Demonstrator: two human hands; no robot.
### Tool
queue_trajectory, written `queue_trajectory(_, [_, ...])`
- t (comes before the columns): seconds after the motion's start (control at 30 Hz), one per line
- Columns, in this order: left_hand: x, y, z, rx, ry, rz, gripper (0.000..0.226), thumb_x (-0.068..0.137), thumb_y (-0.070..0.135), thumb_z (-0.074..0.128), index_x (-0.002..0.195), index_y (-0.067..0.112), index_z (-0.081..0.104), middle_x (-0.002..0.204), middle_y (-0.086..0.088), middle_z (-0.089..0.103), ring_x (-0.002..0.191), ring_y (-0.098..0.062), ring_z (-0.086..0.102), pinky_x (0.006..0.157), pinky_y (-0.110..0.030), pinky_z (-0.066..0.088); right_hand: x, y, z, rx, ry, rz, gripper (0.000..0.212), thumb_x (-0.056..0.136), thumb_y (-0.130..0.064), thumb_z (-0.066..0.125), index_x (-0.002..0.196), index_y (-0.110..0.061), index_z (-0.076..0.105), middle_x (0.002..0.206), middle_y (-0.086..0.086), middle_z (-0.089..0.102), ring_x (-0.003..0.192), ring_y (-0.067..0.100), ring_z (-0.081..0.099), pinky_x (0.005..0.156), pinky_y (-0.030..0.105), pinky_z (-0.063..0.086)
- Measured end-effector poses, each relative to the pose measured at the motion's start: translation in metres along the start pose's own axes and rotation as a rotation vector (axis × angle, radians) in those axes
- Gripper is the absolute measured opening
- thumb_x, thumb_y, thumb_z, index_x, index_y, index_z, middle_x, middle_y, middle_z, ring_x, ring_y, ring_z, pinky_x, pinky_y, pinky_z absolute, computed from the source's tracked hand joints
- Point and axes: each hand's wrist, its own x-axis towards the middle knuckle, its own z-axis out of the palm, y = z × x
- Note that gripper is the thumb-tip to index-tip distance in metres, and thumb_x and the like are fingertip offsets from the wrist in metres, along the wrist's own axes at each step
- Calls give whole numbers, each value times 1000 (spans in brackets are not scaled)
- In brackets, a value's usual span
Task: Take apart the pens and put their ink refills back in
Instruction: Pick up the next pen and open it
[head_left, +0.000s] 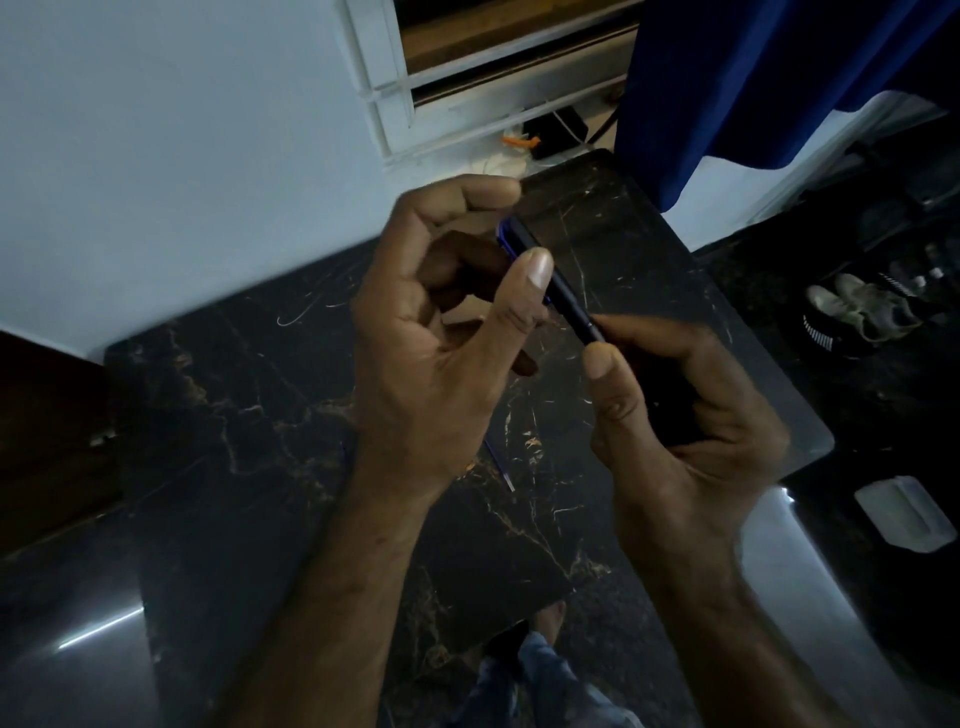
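Observation:
Both of my hands hold one dark blue pen (563, 296) above the black marble table (249, 415). My left hand (447, 322) pinches its upper barrel between thumb and fingers. My right hand (670, 410) grips the lower end, thumb pressed near the tip section. The pen slants from upper left to lower right. A thin blue ink refill (500, 467) lies on the table below my left hand, partly hidden by my wrist. Another thin blue piece (344, 452) shows at the left edge of my left wrist.
A white wall and window frame (395, 104) rise behind the table. A blue curtain (769, 78) hangs at the upper right. Shoes (862, 312) and a white plastic container (904, 512) lie on the dark floor at right. My foot (545, 623) shows below the table edge.

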Motion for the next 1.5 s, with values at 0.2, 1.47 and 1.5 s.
queue_trajectory(0.2, [-10, 0, 8, 74, 148, 60, 24, 105, 5, 69, 128, 3, 63, 92, -9, 72, 75, -18, 75, 56, -27, 62, -1, -3, 9, 111, 37, 69, 7, 104, -14, 69, 106, -18, 65, 82, -2, 65, 59, 13, 62, 57, 26, 50])
queue_trajectory(1.47, [-147, -179, -135, 949, 290, -892, 14, 100, 37, 77, 103, 25, 82, 97, 7, 80, 89, -15, 75, 83, -31, 58, -81, 212, 58, -764, -578, 454, 15, 107, -29, 65, 112, -16, 71, 121, 9, 69, 117, 31, 65, 89, 40, 54])
queue_trajectory(1.5, [-143, -182, -133, 988, 242, -909, 18, 99, 45, 76, 102, 28, 81, 96, 9, 80, 88, -14, 75, 82, -32, 60, -80, 211, 58, -764, -594, 451, 15, 107, -30, 66, 110, -17, 71, 120, 8, 68, 116, 30, 65, 89, 39, 53])
